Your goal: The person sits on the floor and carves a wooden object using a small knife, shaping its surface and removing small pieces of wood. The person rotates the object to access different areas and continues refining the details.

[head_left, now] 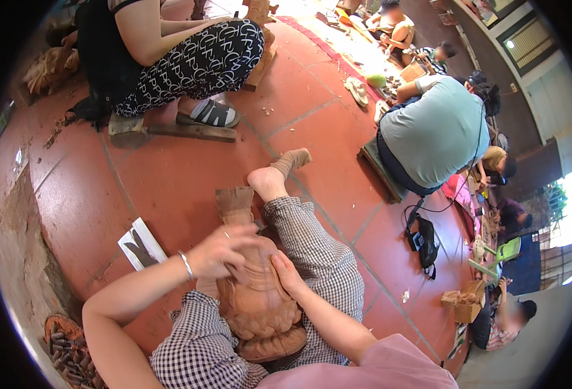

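covering nearly everything: red tiled floor [162,168]. clock directions below are from the carving unless noted. seated co-worker in a pale shirt [432,133] at 2 o'clock, back turned. second co-worker, patterned trousers [195,65], near 12, leaning slightly to 11. wearer's checked trousers [321,253] spread either side of the work.

reddish-brown wood carving [260,305] sits between the wearer's legs, just in front of the torso. long axis runs about 11:30 to 5:30: narrow squared end away from the body, broad ruffled end close to it.

pile of tool handles [72,356] at 8 o'clock, by the picture rim. black bag [423,243] on the tiles, between 2 and 3.

left hand [224,251] over the upper half of the carving, fingers loosely apart, a bit blurred; cannot tell if the tips touch wood. right hand [290,277] lies against the carving's 3 o'clock side; cannot tell if hidden fingers grip underneath. key relation, my read: most of the carving lies toward 5 o'clock from the left fingers, toward 8 or 9 from the right ones, hands facing each other across the long axis. right is nearer the middle, left nearer the narrow end.

white paper [149,233] between 9 and 10, dark blades [142,251] on it. smallest: silver bracelet [185,264], left wrist.
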Demonstrator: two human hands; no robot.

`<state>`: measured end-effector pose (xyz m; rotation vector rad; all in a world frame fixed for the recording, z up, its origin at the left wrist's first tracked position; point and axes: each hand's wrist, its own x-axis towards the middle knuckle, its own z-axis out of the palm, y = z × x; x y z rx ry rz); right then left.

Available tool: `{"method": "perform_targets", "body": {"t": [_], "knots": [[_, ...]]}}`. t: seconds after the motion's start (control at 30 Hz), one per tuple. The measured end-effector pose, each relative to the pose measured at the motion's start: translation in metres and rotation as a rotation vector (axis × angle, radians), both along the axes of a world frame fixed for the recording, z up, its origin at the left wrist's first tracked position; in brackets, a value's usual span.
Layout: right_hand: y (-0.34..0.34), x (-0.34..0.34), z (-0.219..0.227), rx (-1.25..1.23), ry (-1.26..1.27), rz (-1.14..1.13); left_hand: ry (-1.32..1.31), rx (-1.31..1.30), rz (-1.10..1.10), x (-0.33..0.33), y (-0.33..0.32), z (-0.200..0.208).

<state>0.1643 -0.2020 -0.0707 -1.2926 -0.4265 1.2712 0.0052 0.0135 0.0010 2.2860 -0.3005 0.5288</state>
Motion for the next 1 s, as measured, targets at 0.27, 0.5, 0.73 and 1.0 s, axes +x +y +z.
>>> {"method": "perform_targets", "body": {"t": [0.27,0.5,0.73,1.0], "knots": [[-0.003,0.002,-0.001,-0.002,0.027,-0.011,0.056,0.009,0.087,-0.009,0.022,0.006],[-0.001,0.001,0.007,-0.001,0.075,0.001,0.063,-0.044,-0.067,0.004,-0.01,0.007],[-0.003,-0.002,0.0,-0.003,0.07,-0.027,0.131,-0.016,0.036,-0.004,0.009,0.017],[0.0,0.0,0.004,0.047,0.012,0.007,0.087,0.019,0.015,0.012,-0.019,0.024]]}}
